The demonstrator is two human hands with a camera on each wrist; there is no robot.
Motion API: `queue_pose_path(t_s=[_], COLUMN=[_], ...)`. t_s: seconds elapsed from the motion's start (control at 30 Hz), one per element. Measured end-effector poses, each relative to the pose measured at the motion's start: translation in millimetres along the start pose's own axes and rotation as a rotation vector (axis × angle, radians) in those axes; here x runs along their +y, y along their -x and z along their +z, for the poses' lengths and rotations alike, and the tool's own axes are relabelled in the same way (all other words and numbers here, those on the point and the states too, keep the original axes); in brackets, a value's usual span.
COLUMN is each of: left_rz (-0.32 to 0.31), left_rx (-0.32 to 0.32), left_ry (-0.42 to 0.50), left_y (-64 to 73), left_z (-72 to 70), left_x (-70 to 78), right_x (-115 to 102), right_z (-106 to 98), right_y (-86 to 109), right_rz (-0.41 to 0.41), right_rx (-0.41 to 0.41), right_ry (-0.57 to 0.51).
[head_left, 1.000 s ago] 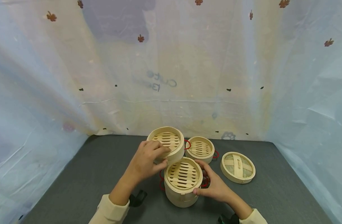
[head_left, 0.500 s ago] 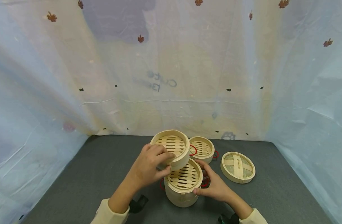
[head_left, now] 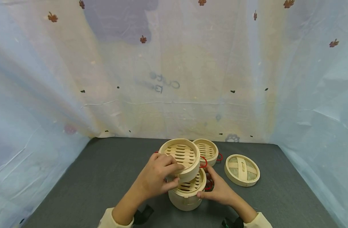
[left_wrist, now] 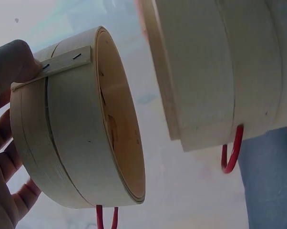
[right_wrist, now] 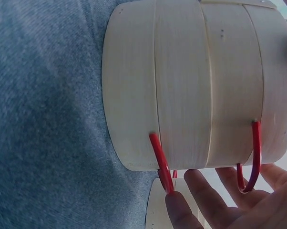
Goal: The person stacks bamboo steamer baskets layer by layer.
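My left hand (head_left: 159,175) pinches the near left wall of a round bamboo steamer basket (head_left: 180,154), its thumb outside and its fingertips over the rim. This basket has a slatted base and red loop handles. In the left wrist view, the held basket (left_wrist: 76,129) is tilted, with a gap between it and the stacked steamer baskets (left_wrist: 205,71). Beneath it in the head view, those stacked baskets (head_left: 185,201) stand on the table, their slatted top partly hidden. My right hand (head_left: 219,188) grips the stack's right side, its fingers (right_wrist: 208,195) near the red handles (right_wrist: 251,162).
Behind the stack stands a smaller-looking steamer basket (head_left: 205,150) with a red handle. A woven bamboo lid (head_left: 242,170) with a strap lies to the right on the dark grey table (head_left: 282,196). A pale patterned sheet (head_left: 174,69) hangs at the table's back and sides.
My left hand has brought the held basket right and toward me, lower over the stack, so it covers more of its top. My right hand has stayed on the stack.
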State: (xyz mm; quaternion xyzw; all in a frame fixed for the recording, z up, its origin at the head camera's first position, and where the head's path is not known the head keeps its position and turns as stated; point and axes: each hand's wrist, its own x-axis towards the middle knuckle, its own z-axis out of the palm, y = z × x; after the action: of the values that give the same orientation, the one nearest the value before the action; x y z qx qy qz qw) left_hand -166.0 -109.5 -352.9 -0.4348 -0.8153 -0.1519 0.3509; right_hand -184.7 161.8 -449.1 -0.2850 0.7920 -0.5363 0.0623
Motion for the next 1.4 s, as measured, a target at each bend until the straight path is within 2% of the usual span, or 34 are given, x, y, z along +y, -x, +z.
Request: queue_pose_path(t_s=[0.3, 0.47, 0.67, 1.23, 1.4], left_rz=[0.045, 0.060, 0.063, 0.100, 0.106], left_rx=[0.025, 0.020, 0.012, 0.006, 0.007], left_ry=[0.009, 0.011, 0.015, -0.021, -0.029], left_y=[3.9, 4.9, 6.0, 5.9, 5.6], left_z=[7.4, 9.0, 10.4, 17.6, 18.9], left_x=[5.8, 9.1, 13.5, 18.1, 19.5], right_x=[-1, -2, -3, -4, -4], right_z=[0, 0, 0, 2, 2], right_y=[1.5, 2.1, 1.6, 1.4, 1.4], right_rz=[-0.002, 0.023, 0.056, 0.011, -0.018], right_rx=[-0.003, -0.004, -0.011, 0.001, 0.028], right_ry=[-0.008, 0.008, -0.020, -0.076, -0.040])
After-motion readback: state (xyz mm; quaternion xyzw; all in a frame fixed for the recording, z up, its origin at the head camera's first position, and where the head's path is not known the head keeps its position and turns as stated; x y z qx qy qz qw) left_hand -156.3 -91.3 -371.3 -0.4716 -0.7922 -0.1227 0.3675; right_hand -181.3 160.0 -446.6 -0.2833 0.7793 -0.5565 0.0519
